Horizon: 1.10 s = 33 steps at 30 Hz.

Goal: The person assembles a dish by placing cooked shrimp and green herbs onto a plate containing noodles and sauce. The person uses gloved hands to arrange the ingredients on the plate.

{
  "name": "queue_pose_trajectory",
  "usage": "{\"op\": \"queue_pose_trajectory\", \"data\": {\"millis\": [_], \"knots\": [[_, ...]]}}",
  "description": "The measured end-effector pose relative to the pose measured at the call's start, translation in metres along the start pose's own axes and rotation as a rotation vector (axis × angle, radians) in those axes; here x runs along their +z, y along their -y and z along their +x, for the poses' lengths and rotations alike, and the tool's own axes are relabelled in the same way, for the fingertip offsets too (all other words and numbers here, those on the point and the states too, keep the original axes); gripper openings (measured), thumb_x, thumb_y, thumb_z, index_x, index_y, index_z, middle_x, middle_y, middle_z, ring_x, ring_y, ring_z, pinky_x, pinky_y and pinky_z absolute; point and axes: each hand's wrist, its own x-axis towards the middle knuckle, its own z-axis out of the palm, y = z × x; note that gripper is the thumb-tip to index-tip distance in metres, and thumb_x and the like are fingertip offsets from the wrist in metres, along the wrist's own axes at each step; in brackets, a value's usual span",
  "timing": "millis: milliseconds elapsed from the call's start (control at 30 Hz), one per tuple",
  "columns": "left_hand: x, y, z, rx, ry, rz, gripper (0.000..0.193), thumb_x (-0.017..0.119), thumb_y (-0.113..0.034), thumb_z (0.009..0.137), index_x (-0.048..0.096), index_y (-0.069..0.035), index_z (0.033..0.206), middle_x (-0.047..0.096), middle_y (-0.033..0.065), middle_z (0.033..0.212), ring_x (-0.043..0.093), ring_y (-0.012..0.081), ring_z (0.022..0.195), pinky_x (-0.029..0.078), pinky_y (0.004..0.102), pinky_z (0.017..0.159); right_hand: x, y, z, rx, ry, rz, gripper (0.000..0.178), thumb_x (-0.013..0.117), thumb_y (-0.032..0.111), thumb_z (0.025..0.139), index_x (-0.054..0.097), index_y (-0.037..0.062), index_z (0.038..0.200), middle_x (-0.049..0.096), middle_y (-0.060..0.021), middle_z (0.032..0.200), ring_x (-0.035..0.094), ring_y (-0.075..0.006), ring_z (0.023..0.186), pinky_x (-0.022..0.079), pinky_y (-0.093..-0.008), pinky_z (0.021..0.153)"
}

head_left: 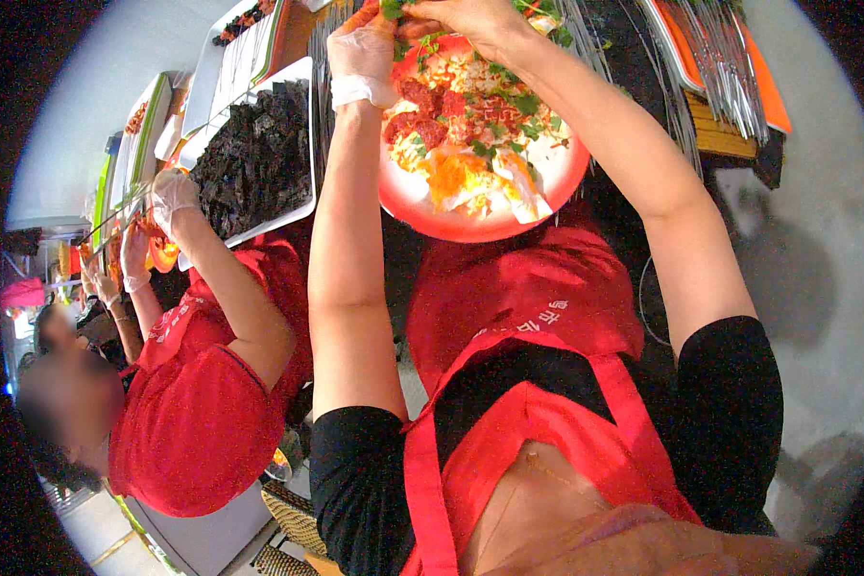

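Both my hands are over the far edge of a round plate (475, 228) with a red-orange rim, close together at the top of the view. My left hand (365, 56) wears a clear plastic glove, its fingertips stained orange. A green cilantro sprig (392, 9) shows between the fingers of the two hands, which are closed around it; the top edge partly cuts them off. My right hand (475, 23) seems bare. On the plate lie dark red pieces (430, 108), a pale chopped food, an orange-sauced portion (461, 180) and scattered cilantro leaves.
Left of my arm stands a white tray (314, 158) of dark strips (259, 149). Beside it a co-worker in a red apron (197, 427) holds thin skewers with gloved hands (175, 202). Metal skewers (725, 62) lie at right above an orange tray (771, 91).
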Motion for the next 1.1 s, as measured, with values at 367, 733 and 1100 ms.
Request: {"op": "queue_pose_trajectory", "data": {"millis": [367, 733, 1100], "knots": [[-0.024, 0.007, -0.015, 0.094, 0.004, 0.515, 0.02, 0.057, -0.022, 0.078, 0.065, -0.008, 0.091, 0.064, 0.0103, 0.085, 0.061, 0.0213, 0.075, 0.048, 0.031, 0.067, 0.004, 0.008, -0.015, 0.097, 0.269, 0.439, 0.011, 0.06, 0.003, 0.076, 0.06, -0.0031, 0.085, 0.059, -0.0046, 0.074, 0.053, -0.0097, 0.064, 0.044, -0.0222, 0.056], [-0.019, 0.003, -0.032, 0.279, 0.201, 0.784, 0.022, 0.056, -0.025, 0.079, 0.065, -0.01, 0.092, 0.065, 0.0112, 0.081, 0.062, 0.0232, 0.075, 0.049, 0.0311, 0.067, -0.001, -0.007, -0.035, 0.043, 0.122, 0.321, 0.006, 0.063, 0.006, 0.076, 0.06, 0.0011, 0.078, 0.058, -0.0031, 0.071, 0.053, -0.0087, 0.061, 0.042, -0.0213, 0.051], [-0.024, 0.017, -0.056, 0.217, 0.539, 0.879, 0.02, 0.059, -0.023, 0.072, 0.066, -0.014, 0.088, 0.063, 0.014, 0.085, 0.06, 0.0298, 0.079, 0.048, 0.0377, 0.072, -0.047, -0.019, -0.07, 0.288, -0.091, 0.493, 0.008, 0.059, 0.003, 0.077, 0.059, -0.0025, 0.082, 0.06, -0.0097, 0.07, 0.058, -0.0139, 0.06, 0.045, -0.024, 0.047]]}}
